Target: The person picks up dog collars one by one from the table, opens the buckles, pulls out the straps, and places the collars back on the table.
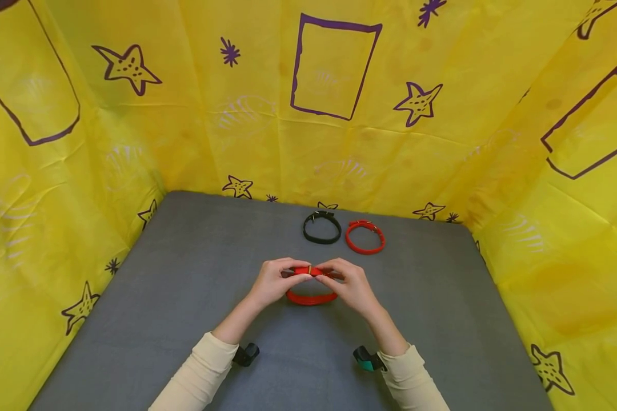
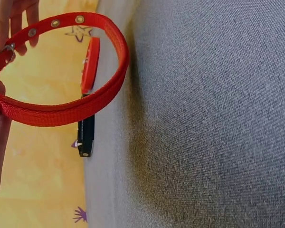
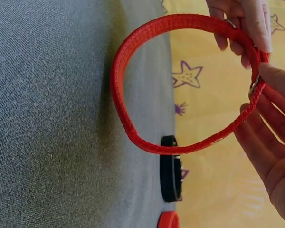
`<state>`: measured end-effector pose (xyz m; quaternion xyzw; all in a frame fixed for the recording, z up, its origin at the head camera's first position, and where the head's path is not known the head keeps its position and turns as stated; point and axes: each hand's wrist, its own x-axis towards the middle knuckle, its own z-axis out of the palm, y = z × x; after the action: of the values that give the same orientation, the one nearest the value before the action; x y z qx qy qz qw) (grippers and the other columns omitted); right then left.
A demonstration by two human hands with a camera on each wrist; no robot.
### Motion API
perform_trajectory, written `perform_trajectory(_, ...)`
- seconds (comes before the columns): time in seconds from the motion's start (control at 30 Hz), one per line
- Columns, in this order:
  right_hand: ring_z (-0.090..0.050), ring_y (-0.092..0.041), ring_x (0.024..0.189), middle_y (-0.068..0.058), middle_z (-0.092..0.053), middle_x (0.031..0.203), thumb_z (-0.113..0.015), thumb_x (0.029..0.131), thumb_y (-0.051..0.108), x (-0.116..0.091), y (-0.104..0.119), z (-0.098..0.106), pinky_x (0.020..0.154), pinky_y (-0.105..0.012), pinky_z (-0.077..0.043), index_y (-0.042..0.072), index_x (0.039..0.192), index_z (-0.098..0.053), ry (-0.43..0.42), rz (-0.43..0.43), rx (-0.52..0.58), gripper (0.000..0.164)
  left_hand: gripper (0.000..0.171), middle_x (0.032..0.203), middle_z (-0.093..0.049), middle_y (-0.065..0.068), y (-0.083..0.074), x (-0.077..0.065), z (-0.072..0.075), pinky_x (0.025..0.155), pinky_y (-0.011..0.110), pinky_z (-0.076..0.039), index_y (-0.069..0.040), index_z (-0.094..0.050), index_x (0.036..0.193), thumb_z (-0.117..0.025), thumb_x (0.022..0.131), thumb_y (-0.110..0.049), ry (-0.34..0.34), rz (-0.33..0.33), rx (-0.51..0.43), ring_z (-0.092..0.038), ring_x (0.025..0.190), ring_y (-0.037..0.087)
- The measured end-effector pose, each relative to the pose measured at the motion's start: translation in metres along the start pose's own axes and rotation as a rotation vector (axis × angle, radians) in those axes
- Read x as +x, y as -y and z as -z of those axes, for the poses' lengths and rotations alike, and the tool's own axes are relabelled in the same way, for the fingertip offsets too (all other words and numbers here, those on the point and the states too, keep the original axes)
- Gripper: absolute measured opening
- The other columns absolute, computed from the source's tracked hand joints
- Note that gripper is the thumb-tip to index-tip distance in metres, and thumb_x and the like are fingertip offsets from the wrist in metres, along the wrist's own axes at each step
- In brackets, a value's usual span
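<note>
A red collar (image 1: pixel 311 299) with a metal buckle and eyelets is held up by both hands, its loop hanging toward the grey table. My left hand (image 1: pixel 272 282) pinches the band on the left of the buckle. On the other side my right hand (image 1: pixel 352 286) pinches it between thumb and fingers, the two hands' fingertips nearly meeting. In the left wrist view, metal eyelets show along the band of the collar (image 2: pixel 61 114). The right wrist view shows the loop of the collar (image 3: pixel 121 90) closed, with thumb and fingers at the buckle.
A black collar (image 1: pixel 322 240) and a second red collar (image 1: pixel 365 250) lie side by side, buckled into loops, farther back on the grey table (image 1: pixel 211 240). Yellow cloth walls (image 1: pixel 195 142) with drawn starfish border the table at the back and sides.
</note>
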<state>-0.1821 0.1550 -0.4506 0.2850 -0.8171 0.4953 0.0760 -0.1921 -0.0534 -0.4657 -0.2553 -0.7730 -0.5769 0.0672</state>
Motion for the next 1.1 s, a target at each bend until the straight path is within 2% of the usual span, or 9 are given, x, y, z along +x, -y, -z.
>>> perform_trajectory(0.13, -0.067, -0.030, 0.090, -0.014, -0.069, 0.098, -0.074, 0.085, 0.002, -0.003, -0.026, -0.003, 0.079, -0.049, -0.056, -0.001, 0.103, -0.072, -0.018, -0.050, -0.003, 0.018, 0.026, 0.095, -0.072, 0.018, 0.000, -0.001, 0.002, 0.074, 0.038, -0.058, 0.007, -0.073, 0.103, -0.078, 0.078, 0.001, -0.015, 0.025, -0.010, -0.070, 0.081, 0.030)
perform_trajectory(0.23, -0.068, -0.023, 0.090, -0.006, -0.070, 0.098, -0.075, 0.086, 0.011, -0.006, -0.045, -0.005, 0.080, -0.044, -0.057, 0.007, 0.103, -0.074, -0.026, -0.084, -0.009, 0.018, 0.025, 0.095, -0.072, 0.017, 0.000, -0.001, 0.004, 0.073, 0.034, -0.058, 0.006, -0.073, 0.103, -0.078, 0.079, 0.000, -0.028, 0.042, -0.006, -0.070, 0.080, 0.029)
perform_trajectory(0.37, -0.067, -0.014, 0.088, 0.003, -0.069, 0.098, -0.075, 0.086, 0.018, -0.006, -0.048, -0.002, 0.078, -0.033, -0.057, 0.014, 0.102, -0.074, -0.036, -0.107, -0.017, 0.016, 0.024, 0.094, -0.073, 0.016, 0.001, -0.002, 0.006, 0.071, 0.027, -0.057, 0.004, -0.074, 0.103, -0.078, 0.080, -0.002, -0.051, 0.057, -0.003, -0.070, 0.080, 0.028)
perform_trajectory(0.5, -0.066, -0.010, 0.088, 0.006, -0.069, 0.097, -0.076, 0.086, 0.019, -0.007, -0.051, 0.000, 0.076, -0.026, -0.057, 0.017, 0.102, -0.075, -0.057, -0.135, -0.031, 0.016, 0.025, 0.094, -0.073, 0.017, 0.003, -0.001, 0.008, 0.071, 0.026, -0.057, 0.005, -0.073, 0.103, -0.078, 0.080, -0.002, -0.071, 0.057, -0.010, -0.069, 0.080, 0.030)
perform_trajectory(0.77, -0.065, -0.012, 0.090, 0.005, -0.071, 0.096, -0.077, 0.086, 0.021, -0.010, -0.061, 0.006, 0.073, -0.027, -0.057, 0.017, 0.104, -0.075, -0.135, -0.238, -0.044, 0.019, 0.022, 0.095, -0.073, 0.013, 0.009, -0.001, 0.012, 0.069, 0.028, -0.056, 0.000, -0.074, 0.104, -0.078, 0.082, -0.007, -0.124, 0.123, -0.001, -0.069, 0.082, 0.023)
perform_trajectory(0.93, -0.066, -0.013, 0.088, 0.000, -0.073, 0.093, -0.076, 0.087, 0.026, -0.012, -0.070, 0.012, 0.075, -0.027, -0.054, 0.015, 0.105, -0.075, -0.179, -0.323, -0.006, 0.021, 0.025, 0.098, -0.073, 0.014, 0.014, -0.001, 0.018, 0.070, 0.027, -0.055, 0.003, -0.073, 0.107, -0.076, 0.085, -0.008, -0.147, 0.213, -0.035, -0.068, 0.085, 0.019)
perform_trajectory(1.0, -0.066, -0.013, 0.087, -0.004, -0.073, 0.092, -0.075, 0.087, 0.025, -0.012, -0.074, 0.014, 0.076, -0.029, -0.055, 0.011, 0.107, -0.074, -0.197, -0.359, 0.038, 0.024, 0.026, 0.099, -0.072, 0.015, 0.017, 0.000, 0.021, 0.070, 0.026, -0.056, 0.005, -0.071, 0.109, -0.075, 0.086, -0.007, -0.155, 0.257, -0.075, -0.068, 0.085, 0.017)
perform_trajectory(1.1, -0.068, -0.017, 0.088, -0.009, -0.072, 0.094, -0.074, 0.088, 0.019, -0.013, -0.081, 0.016, 0.080, -0.033, -0.056, 0.002, 0.110, -0.071, -0.239, -0.425, 0.173, 0.028, 0.029, 0.100, -0.071, 0.017, 0.025, 0.001, 0.025, 0.071, 0.026, -0.057, 0.008, -0.069, 0.111, -0.074, 0.086, -0.006, -0.175, 0.304, -0.139, -0.069, 0.083, 0.015)
